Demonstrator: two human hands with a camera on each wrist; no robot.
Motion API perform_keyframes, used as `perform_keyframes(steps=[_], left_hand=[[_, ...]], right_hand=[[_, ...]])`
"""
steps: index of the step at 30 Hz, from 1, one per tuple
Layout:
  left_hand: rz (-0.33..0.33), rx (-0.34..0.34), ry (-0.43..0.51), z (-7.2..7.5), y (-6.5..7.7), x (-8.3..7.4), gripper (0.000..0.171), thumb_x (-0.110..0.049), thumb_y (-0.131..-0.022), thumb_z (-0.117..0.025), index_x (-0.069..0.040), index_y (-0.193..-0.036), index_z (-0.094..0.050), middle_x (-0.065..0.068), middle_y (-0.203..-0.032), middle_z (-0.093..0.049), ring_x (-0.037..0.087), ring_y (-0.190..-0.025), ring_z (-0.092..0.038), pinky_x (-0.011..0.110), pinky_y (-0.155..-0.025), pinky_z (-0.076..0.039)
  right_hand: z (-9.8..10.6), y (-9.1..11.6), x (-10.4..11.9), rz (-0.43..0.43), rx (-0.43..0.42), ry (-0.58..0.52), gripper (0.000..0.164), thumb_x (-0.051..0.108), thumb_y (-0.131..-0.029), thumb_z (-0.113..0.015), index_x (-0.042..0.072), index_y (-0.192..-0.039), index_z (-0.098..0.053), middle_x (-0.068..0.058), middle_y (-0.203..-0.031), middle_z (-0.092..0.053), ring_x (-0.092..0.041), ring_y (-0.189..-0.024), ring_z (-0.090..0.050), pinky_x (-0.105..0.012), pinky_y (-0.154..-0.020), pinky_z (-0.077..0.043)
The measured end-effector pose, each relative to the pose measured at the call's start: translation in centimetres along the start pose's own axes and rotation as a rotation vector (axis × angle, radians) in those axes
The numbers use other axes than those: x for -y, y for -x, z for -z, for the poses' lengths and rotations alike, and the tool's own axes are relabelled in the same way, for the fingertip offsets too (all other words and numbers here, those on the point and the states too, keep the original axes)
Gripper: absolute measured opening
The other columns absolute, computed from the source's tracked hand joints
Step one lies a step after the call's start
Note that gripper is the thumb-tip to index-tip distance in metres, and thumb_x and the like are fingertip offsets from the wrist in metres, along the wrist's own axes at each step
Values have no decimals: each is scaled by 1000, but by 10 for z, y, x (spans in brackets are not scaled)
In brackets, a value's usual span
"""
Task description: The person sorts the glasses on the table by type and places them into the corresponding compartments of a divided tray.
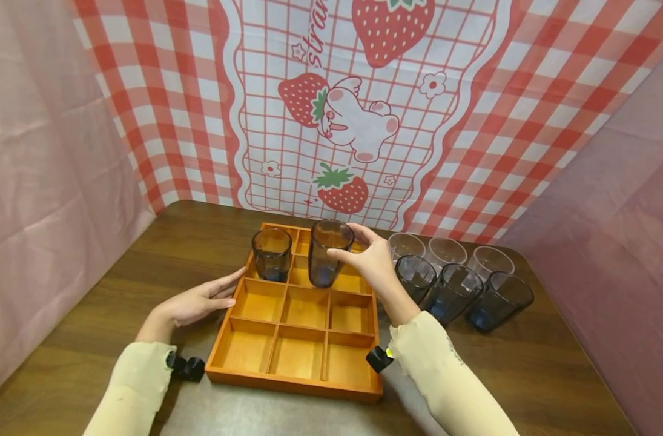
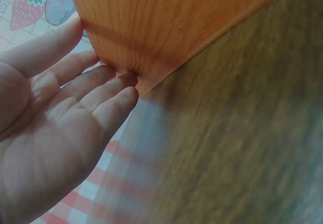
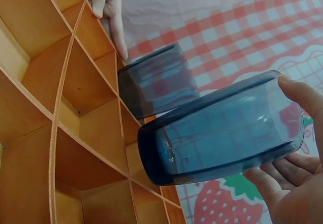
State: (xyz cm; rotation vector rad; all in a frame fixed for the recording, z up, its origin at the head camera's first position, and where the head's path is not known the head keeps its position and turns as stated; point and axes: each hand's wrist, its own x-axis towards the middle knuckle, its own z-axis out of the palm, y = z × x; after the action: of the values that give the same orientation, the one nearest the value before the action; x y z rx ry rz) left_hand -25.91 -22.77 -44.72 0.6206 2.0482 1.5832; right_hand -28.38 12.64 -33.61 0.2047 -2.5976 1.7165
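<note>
My right hand grips a tall dark tinted glass near its rim, thumb on one side and fingers on the other. The glass hangs over the upper compartments of an orange-brown wooden divided box; in the right wrist view its thick base points at the dividers. Another dark glass stands in a compartment on the box's left side, toward the back. With fingers extended, my left hand touches the left outer wall of the box.
Right of the box, a front row of dark tinted glasses stands before a back row of clear glasses. All rest on a brown wood-grain table. A strawberry-print cloth hangs behind, with pink cloth at both sides.
</note>
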Motion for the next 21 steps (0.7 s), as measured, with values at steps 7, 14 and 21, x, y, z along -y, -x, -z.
perform_keyframes(steps=[7, 14, 21], left_hand=[[5, -9, -20, 0, 1, -1, 70, -13, -102, -46, -6, -156, -2, 20, -162, 8, 45, -148, 0, 38, -114, -24], [5, -2, -11, 1, 1, 0, 70, -13, -102, -46, -7, -156, -2, 20, -162, 9, 44, -148, 1, 23, -111, -30], [-6, 4, 1, 0, 0, 0, 69, -11, -103, -45, -7, -156, -2, 20, -162, 9, 43, -148, 2, 6, -99, -32]], right_hand=[[-10, -13, -5, -34, 1, 0, 71, 36, -75, -83, 20, -138, -53, -4, -141, -54, -23, -132, -47, -45, -110, -40], [-17, -21, -13, -43, 6, 5, 71, 35, -75, -83, 20, -137, -54, -5, -143, -52, -24, -134, -47, -45, -109, -41], [-22, -21, -19, -45, 22, 35, 72, 35, -73, -85, 20, -137, -54, -6, -143, -52, -25, -134, -47, -46, -109, -41]])
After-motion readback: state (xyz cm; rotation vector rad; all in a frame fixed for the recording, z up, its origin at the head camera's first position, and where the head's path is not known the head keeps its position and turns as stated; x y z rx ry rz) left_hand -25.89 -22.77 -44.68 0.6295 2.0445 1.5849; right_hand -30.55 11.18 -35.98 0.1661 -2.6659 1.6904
